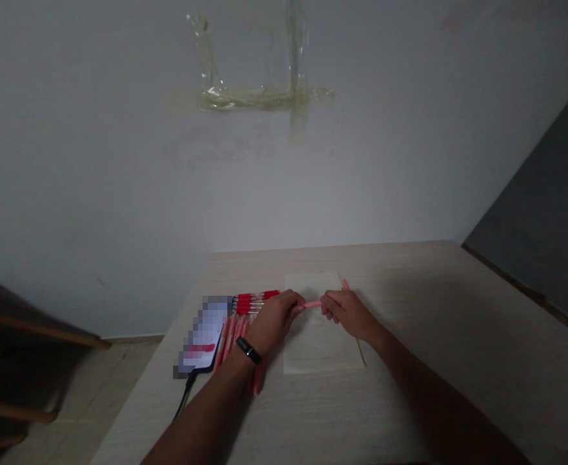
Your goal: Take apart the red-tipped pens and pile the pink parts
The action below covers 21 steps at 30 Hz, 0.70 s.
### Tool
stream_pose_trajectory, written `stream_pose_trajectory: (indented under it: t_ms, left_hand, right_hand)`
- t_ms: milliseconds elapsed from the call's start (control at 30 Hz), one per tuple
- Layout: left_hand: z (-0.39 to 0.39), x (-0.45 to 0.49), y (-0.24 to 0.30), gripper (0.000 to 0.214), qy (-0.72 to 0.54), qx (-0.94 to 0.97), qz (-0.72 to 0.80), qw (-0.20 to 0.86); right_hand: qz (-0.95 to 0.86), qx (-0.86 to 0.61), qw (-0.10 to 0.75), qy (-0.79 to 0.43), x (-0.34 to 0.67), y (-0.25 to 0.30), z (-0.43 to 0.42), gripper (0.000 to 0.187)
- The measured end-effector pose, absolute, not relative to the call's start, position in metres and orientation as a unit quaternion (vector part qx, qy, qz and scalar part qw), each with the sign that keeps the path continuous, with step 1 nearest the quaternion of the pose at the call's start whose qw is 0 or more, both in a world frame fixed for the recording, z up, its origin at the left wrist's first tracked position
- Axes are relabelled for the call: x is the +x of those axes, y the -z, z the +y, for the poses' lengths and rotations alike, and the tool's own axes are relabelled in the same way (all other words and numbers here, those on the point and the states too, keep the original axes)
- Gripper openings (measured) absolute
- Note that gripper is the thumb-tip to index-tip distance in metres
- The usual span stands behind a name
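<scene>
Both my hands meet over a pale sheet of paper [320, 342] on a light wooden table [410, 310]. My left hand [274, 320], with a black band on the wrist, is closed on one end of a pink pen [312, 304]. My right hand [346, 313] pinches the pen's other end. A row of several pink pens with red caps [245, 307] lies just left of my left hand, partly hidden under it. Another pink stick [345, 284] pokes out behind my right hand.
A phone [204, 336] with a lit screen and a black cable lies at the table's left edge beside the pens. A white wall with old tape marks [259, 97] stands behind the table. Dark wooden furniture [17, 323] is at the left, above a tiled floor.
</scene>
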<state>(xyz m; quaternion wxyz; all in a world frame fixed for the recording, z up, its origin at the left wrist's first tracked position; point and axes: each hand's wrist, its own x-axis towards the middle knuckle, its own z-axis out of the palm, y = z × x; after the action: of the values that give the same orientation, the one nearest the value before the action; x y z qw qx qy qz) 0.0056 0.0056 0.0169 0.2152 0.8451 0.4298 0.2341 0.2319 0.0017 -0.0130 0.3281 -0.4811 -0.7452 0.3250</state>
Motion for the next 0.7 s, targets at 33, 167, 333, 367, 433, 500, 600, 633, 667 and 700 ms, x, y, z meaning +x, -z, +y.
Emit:
stream_pose_trajectory:
  t_ms: [33,167,333,367,433,500,600,633,667,700]
  left_hand:
    - [0.0057,0.0054,-0.0166,0.023,-0.235,0.844,0.429,0.219]
    - [0.0045,0.0054,-0.0182,0.024,-0.229,0.837,0.435,0.241]
    - [0.0019,0.0053,-0.0223,0.027,-0.222,0.832,0.431,0.27]
    - [0.0017,0.0051,-0.0228,0.026,-0.225,0.831,0.428,0.274]
    - [0.0015,0.0047,-0.0232,0.026,-0.231,0.833,0.416,0.283]
    - [0.0016,0.0043,-0.0234,0.027,-0.231,0.836,0.401,0.294]
    - [0.0019,0.0037,-0.0235,0.03,-0.227,0.835,0.396,0.308]
    - [0.002,0.0033,-0.0235,0.031,-0.225,0.834,0.395,0.312]
    - [0.0022,0.0028,-0.0233,0.031,-0.224,0.834,0.392,0.317]
    - [0.0024,0.0022,-0.0231,0.031,-0.224,0.834,0.389,0.321]
  right_hand:
    - [-0.746,-0.482,0.33,-0.321,0.2314,0.0129,0.0017,0.045]
    - [-0.744,-0.486,0.331,-0.316,0.2302,0.0136,0.0017,0.044]
    - [-0.736,-0.486,0.343,-0.322,0.2307,0.0127,0.0009,0.044]
    - [-0.737,-0.485,0.343,-0.324,0.231,0.0118,0.0004,0.044]
    - [-0.74,-0.483,0.339,-0.322,0.2316,0.0093,-0.0008,0.043]
    - [-0.745,-0.481,0.335,-0.319,0.2322,0.0068,-0.0019,0.042]
    - [-0.748,-0.481,0.332,-0.313,0.233,0.0047,-0.0027,0.04]
    - [-0.75,-0.481,0.331,-0.312,0.2332,0.0044,-0.0028,0.041]
    - [-0.752,-0.479,0.33,-0.311,0.2334,0.0044,-0.0028,0.041]
    - [-0.755,-0.475,0.33,-0.309,0.2336,0.0043,-0.0028,0.041]
